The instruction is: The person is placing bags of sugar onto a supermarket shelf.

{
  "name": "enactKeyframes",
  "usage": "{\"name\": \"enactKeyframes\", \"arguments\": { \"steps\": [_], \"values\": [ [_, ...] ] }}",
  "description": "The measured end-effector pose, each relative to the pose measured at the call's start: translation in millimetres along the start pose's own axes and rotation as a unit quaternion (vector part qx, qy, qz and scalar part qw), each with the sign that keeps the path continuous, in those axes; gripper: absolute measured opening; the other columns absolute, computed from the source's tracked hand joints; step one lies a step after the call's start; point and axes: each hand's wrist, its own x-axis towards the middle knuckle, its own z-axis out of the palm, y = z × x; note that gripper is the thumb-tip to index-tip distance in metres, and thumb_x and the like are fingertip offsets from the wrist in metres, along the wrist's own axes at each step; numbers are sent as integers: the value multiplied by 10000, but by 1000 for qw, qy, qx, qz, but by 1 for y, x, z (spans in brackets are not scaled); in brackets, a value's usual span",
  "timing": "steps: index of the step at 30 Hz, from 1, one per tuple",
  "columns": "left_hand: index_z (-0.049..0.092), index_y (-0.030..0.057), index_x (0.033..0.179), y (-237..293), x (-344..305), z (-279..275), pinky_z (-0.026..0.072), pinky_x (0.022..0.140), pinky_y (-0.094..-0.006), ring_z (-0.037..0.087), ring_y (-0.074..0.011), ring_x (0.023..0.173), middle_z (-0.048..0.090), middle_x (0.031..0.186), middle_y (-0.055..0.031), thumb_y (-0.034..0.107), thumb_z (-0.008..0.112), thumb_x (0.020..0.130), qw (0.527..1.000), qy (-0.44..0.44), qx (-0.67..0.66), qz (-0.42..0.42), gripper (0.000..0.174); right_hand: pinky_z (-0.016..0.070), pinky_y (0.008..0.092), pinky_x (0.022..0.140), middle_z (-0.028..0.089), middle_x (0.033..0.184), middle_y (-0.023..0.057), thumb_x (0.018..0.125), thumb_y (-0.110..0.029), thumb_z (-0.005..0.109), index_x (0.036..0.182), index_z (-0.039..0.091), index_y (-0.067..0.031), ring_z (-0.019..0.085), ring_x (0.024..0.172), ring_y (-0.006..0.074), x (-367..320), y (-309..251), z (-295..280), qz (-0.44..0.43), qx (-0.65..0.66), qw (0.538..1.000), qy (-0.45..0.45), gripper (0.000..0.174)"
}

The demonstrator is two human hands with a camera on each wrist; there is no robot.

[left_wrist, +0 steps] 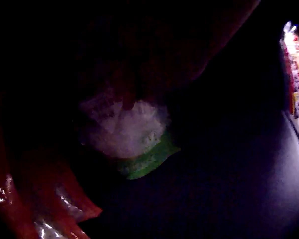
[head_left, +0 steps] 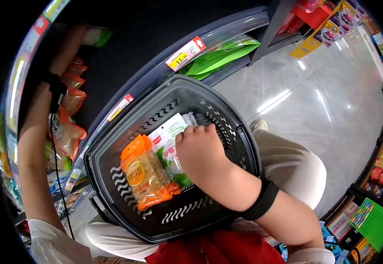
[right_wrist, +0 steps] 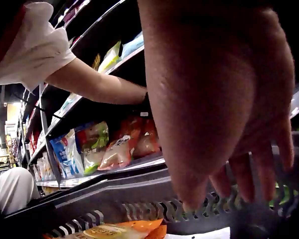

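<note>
My left hand (head_left: 74, 36) reaches deep into a dark shelf, its fingers at the upper end of a white and green plastic bag (left_wrist: 134, 134). Deep shadow hides most of that hand; the bag's crumpled top lies between its fingers. Over a black basket (head_left: 180, 82) hangs my right hand (head_left: 204, 152), overlapping a white and green pouch (head_left: 167, 138) inside. Its fingers (right_wrist: 264, 169) point down, loosely extended, with nothing gripped. Beside the pouch lies an orange bag (head_left: 145, 176) with a clear window.
Orange-trimmed bags (head_left: 70, 132) stand in a row on the shelf by my left forearm. A price tag (head_left: 186, 53) marks the shelf edge, with a green bag (head_left: 220, 57) below. Grey floor (head_left: 288, 92) and further racks (head_left: 382, 171) lie to the right. My knees flank the basket.
</note>
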Motion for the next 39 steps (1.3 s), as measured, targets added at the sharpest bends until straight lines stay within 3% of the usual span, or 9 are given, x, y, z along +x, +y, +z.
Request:
{"name": "enactKeyframes", "arguments": {
  "steps": [5,11,17,20,22,27,30,36,39],
  "values": [
    [501,72,1097,111,2,-43,406,803,-318,530,-273,959,534,1073,-120,178,383,889,998,-15,-31,-56,261,427,385,734,537,921,126,729,-132,536,940,538,2,548,852,238,7,5,-14,28,-7,986,162,251],
    [483,38,901,178,-46,-79,435,673,-376,534,-332,802,521,853,-140,42,467,814,993,37,16,111,88,340,479,892,455,1169,199,810,-186,434,1131,483,-4,466,1051,321,15,6,-31,39,126,939,318,372],
    [506,92,849,236,-119,-125,455,503,-335,559,-277,626,498,786,-55,75,519,778,983,41,66,165,74,233,492,990,377,1235,228,636,-270,689,1189,384,26,342,1180,334,-2,7,-63,-2,160,807,569,698],
    [504,95,828,257,-157,-145,455,495,-328,561,-255,606,482,782,-49,43,527,722,978,16,77,192,120,356,417,922,521,1092,166,599,-239,732,1130,456,24,495,1050,262,-16,-4,-68,-59,174,823,537,654],
    [500,97,806,268,-178,-154,453,491,-318,568,-225,626,466,768,-42,30,533,676,971,16,90,220,151,450,342,806,617,904,134,610,-247,717,1018,559,8,598,857,238,-28,-16,-73,-36,316,927,199,506],
    [526,95,834,270,-214,-155,455,539,-341,571,-244,656,502,793,-35,62,546,704,986,-7,35,163,135,492,299,656,638,812,117,638,-259,700,952,606,-19,622,760,223,-27,-32,-45,-133,383,909,91,407],
    [544,83,879,263,-233,-142,459,594,-355,576,-261,703,538,859,-38,85,559,734,995,19,-61,72,146,519,289,595,602,949,55,749,-306,632,1025,580,-63,593,845,177,-33,-43,-25,-70,598,784,-155,371],
    [387,9,1206,234,-302,-111,363,920,-360,440,-305,1115,430,1207,-197,182,578,808,939,110,-251,-208,474,538,326,596,560,1029,64,780,-355,598,1125,485,-93,571,921,185,-58,-62,-1,50,791,569,-219,448],
    [356,50,1254,233,-341,-85,357,941,-382,428,-280,1142,420,1245,-149,364,499,860,664,-9,-589,-461,524,547,302,536,572,977,60,789,-337,596,1082,496,-99,601,848,181,-56,-66,8,106,840,487,-213,390]
  ]
}}
